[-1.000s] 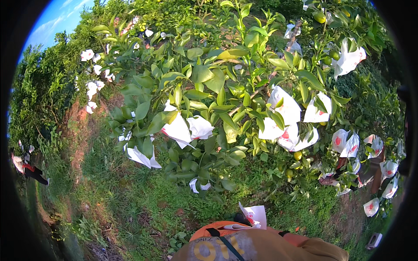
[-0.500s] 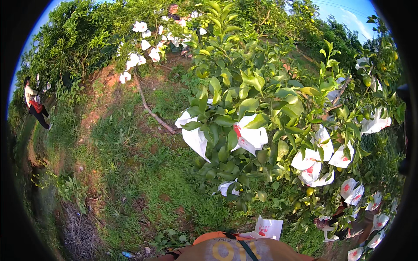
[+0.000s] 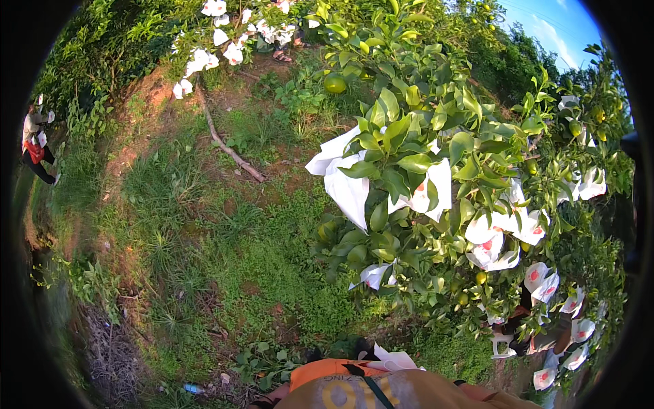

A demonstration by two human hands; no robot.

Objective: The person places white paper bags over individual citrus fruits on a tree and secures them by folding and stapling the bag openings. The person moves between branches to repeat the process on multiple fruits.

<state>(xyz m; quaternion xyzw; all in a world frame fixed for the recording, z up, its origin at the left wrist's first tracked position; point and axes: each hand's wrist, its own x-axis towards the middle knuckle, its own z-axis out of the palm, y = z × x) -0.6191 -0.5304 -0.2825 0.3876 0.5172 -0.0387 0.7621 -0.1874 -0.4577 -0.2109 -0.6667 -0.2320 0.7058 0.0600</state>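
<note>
Head view: hands hidden by brown cloth shirt (image 3: 436,392), grip cannot be told; orange cloth pouch (image 3: 320,370) holds white paper sheets (image 3: 395,359) at its right edge, presumably for easy reach; beyond, white paper bags (image 3: 347,194) hang in leafy green tree (image 3: 461,144), likely shielding fruit.

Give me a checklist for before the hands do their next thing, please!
1. Fingers in view: not ok, neither hand's show.
2. White paper within reach: ok, it's at the orange pouch.
3. Bare green fruit in sight: ok, high up among leaves.
4. White bags closed tight: cannot tell, leaves cover parts.
5. Person out of the way: ok, far left.
</note>
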